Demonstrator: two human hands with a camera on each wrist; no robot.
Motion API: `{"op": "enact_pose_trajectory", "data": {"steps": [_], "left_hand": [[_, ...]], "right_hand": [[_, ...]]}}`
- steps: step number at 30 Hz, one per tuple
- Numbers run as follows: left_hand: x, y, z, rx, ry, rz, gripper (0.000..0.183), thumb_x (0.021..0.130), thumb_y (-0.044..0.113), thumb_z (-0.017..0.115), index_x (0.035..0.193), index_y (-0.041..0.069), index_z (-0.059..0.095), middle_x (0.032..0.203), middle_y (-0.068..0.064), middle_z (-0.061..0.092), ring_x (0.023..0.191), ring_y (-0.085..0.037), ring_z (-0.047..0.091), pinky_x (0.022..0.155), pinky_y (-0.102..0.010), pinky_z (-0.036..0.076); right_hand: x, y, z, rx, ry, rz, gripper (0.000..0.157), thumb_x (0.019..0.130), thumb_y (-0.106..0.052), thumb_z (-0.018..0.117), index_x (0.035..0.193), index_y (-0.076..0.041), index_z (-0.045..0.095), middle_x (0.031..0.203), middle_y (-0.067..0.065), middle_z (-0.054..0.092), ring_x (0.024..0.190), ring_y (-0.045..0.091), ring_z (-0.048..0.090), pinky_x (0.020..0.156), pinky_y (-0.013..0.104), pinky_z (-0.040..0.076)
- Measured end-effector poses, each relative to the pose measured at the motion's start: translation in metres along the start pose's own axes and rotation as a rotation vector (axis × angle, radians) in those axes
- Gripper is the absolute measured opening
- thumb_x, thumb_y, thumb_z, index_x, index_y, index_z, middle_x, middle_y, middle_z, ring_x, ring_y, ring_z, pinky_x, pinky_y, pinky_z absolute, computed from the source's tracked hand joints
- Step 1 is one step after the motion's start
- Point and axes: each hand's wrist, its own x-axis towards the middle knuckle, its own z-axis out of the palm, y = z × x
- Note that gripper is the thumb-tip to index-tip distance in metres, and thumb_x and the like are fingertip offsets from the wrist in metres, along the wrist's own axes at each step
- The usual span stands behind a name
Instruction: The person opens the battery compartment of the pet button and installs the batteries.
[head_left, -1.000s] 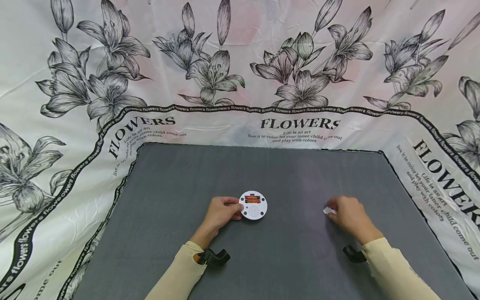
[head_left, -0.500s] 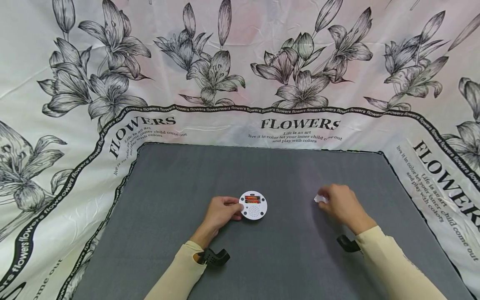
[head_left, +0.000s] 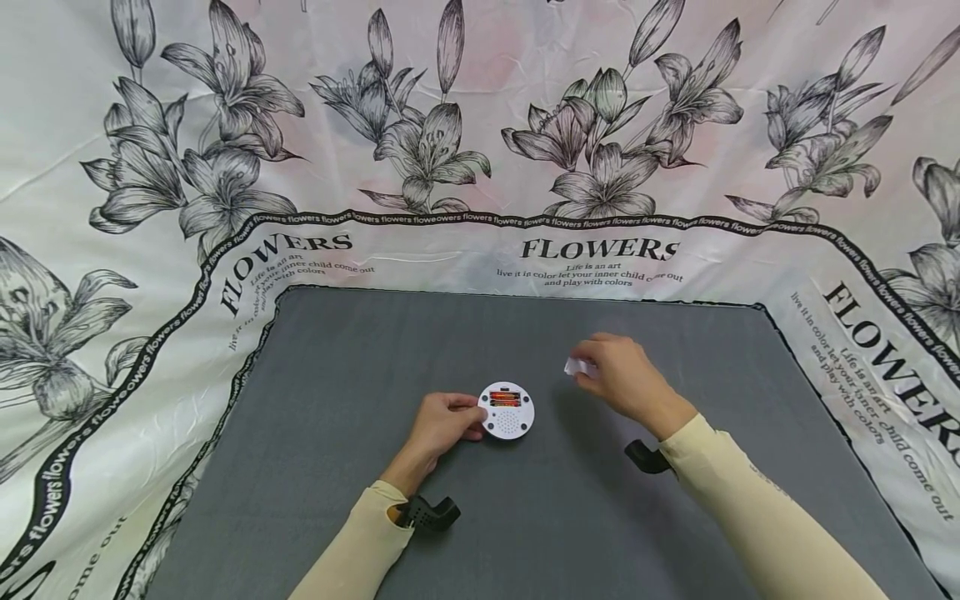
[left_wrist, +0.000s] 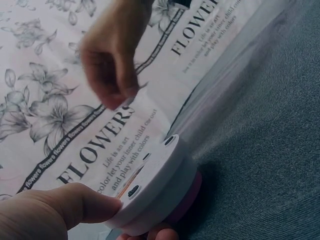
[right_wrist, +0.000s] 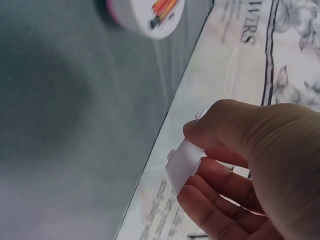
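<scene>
A round white battery-powered device [head_left: 507, 423] lies with its battery side up, its compartment uncovered and orange-and-black batteries [head_left: 505, 399] inside. My left hand [head_left: 441, 427] pinches its left edge, thumb on top and fingers beneath, as the left wrist view shows. In the left wrist view a pink part [left_wrist: 189, 200] shows under the white body. Up and to the right of the device, my right hand [head_left: 626, 379] holds a small white battery cover [head_left: 579, 367] above the table, between thumb and fingers. A small tab on the cover [right_wrist: 184, 162] shows in the right wrist view.
The grey table mat [head_left: 375, 350] lies under both hands. Around it runs a white cloth [head_left: 435, 250] printed with flowers and lettering. A black wrist camera mount [head_left: 429, 514] sits on the left wrist, another mount [head_left: 648, 457] on the right.
My right hand has moved left and away from me, carrying the battery cover closer to the device. The left hand and the device have stayed in place.
</scene>
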Motion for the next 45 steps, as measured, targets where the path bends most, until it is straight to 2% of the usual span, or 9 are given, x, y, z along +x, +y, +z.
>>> {"op": "enact_pose_trajectory", "data": {"steps": [10, 16, 23, 33, 45], "left_hand": [[-0.001, 0.001, 0.0, 0.011, -0.001, 0.007, 0.034, 0.094, 0.007, 0.079, 0.123, -0.009, 0.074, 0.101, -0.017, 0.081, 0.074, -0.016, 0.077, 0.07, -0.03, 0.069], [0.0, -0.002, 0.0, 0.007, -0.005, 0.044, 0.034, 0.092, 0.007, 0.078, 0.12, -0.01, 0.074, 0.1, -0.018, 0.081, 0.073, -0.017, 0.077, 0.07, -0.031, 0.069], [0.0, -0.002, 0.0, -0.003, -0.004, 0.038, 0.033, 0.092, 0.008, 0.078, 0.119, -0.009, 0.074, 0.1, -0.016, 0.081, 0.073, -0.016, 0.077, 0.07, -0.031, 0.069], [0.0, -0.003, 0.0, 0.001, 0.002, 0.052, 0.031, 0.092, 0.007, 0.078, 0.117, -0.01, 0.075, 0.098, -0.016, 0.081, 0.073, -0.017, 0.077, 0.07, -0.032, 0.069], [0.0, -0.002, 0.0, 0.004, 0.001, 0.04, 0.03, 0.093, 0.007, 0.077, 0.118, -0.009, 0.075, 0.099, -0.016, 0.081, 0.072, -0.015, 0.076, 0.069, -0.03, 0.068]], "right_hand": [[0.029, -0.033, 0.022, 0.041, -0.05, -0.134, 0.022, 0.084, -0.001, 0.088, 0.104, -0.003, 0.08, 0.097, 0.01, 0.074, 0.087, 0.026, 0.072, 0.076, 0.047, 0.064], [0.037, -0.047, 0.039, 0.07, -0.096, -0.156, 0.024, 0.085, -0.002, 0.088, 0.109, -0.003, 0.081, 0.102, 0.009, 0.074, 0.089, 0.024, 0.072, 0.075, 0.041, 0.064], [0.041, -0.058, 0.052, 0.079, -0.139, -0.164, 0.023, 0.088, -0.006, 0.088, 0.11, -0.004, 0.082, 0.104, 0.009, 0.075, 0.089, 0.023, 0.073, 0.074, 0.037, 0.065], [0.039, -0.062, 0.065, 0.055, -0.133, -0.21, 0.022, 0.087, -0.007, 0.091, 0.106, -0.006, 0.082, 0.1, 0.007, 0.073, 0.088, 0.022, 0.072, 0.075, 0.038, 0.065], [0.037, -0.065, 0.071, 0.065, -0.161, -0.191, 0.017, 0.092, 0.0, 0.082, 0.108, -0.006, 0.083, 0.101, 0.007, 0.073, 0.09, 0.022, 0.072, 0.077, 0.038, 0.065]]}}
